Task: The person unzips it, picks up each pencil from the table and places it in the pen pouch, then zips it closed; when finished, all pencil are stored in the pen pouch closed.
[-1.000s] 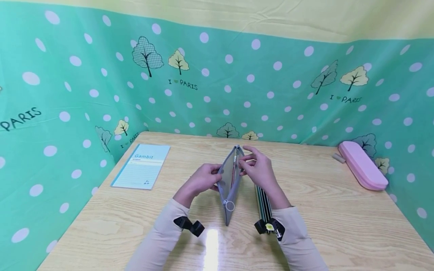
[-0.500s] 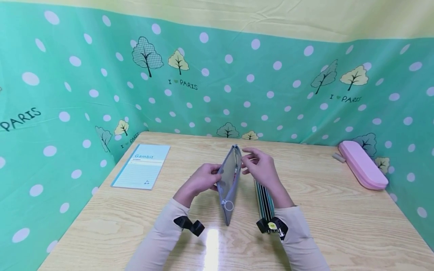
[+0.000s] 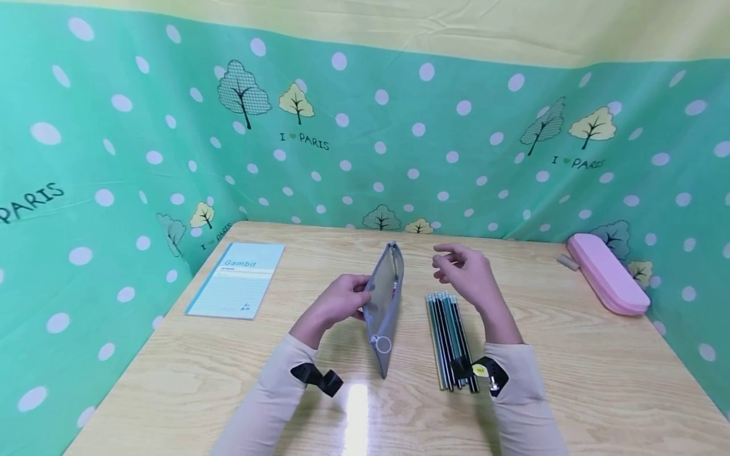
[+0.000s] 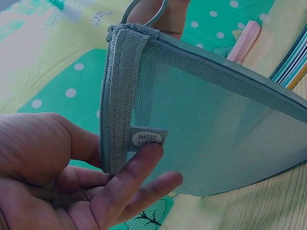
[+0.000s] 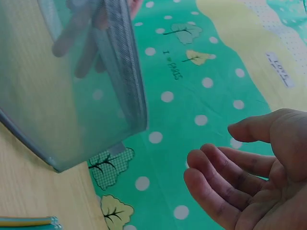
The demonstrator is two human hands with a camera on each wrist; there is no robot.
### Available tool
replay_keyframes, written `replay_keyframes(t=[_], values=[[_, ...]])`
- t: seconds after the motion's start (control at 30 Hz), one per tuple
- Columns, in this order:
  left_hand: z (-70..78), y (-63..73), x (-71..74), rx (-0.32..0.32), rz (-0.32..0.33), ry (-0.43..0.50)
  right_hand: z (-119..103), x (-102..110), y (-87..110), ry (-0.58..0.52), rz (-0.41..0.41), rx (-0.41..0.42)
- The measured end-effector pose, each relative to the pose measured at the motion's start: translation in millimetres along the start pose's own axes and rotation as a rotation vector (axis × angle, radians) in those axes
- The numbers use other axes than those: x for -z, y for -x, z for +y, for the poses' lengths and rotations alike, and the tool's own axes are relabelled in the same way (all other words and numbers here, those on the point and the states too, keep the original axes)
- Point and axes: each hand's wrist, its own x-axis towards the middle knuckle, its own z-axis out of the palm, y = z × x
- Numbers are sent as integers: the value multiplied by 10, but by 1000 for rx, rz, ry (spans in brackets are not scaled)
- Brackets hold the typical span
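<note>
My left hand [image 3: 341,299] pinches a grey mesh zip pouch [image 3: 386,326] by its left side, fingers over its small label [image 4: 147,138] in the left wrist view. The pouch stands on its narrow edge, unzipped, its mouth facing up and a ring pull at the near end. A bit of a reddish pencil [image 3: 395,289] shows inside. My right hand [image 3: 470,273] hovers to the right of the pouch, apart from it. Its fingers are loosely bent and hold nothing, as the right wrist view shows. Below it on the table lies a bundle of dark striped pencils [image 3: 447,335].
A light blue notebook [image 3: 236,282] lies at the left of the wooden table [image 3: 547,380]. At the far right sits a pink pencil case [image 3: 607,275] with a small grey eraser-like piece [image 3: 568,262] beside it. A green dotted cloth [image 3: 319,177] hangs behind.
My right hand has let go of the reddish pencil, which has dropped deeper into the pouch, and has moved away to the right. The left hand keeps its hold on the pouch.
</note>
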Motion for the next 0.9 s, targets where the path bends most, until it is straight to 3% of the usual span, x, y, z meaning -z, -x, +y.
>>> replay_keyframes(t=[0.2, 0.37, 0.7, 0.9], values=[[12, -13, -14, -10, -12, -8, 37, 101, 29, 13, -20, -4], [2, 2, 10, -6, -13, -21, 211, 93, -27, 5, -66, -78], [-15, 2, 37, -12, -18, -23, 652, 243, -190, 110, -312, -277], [-7, 0, 37, -8, -16, -23, 838, 301, -209, 140, -441, -336]])
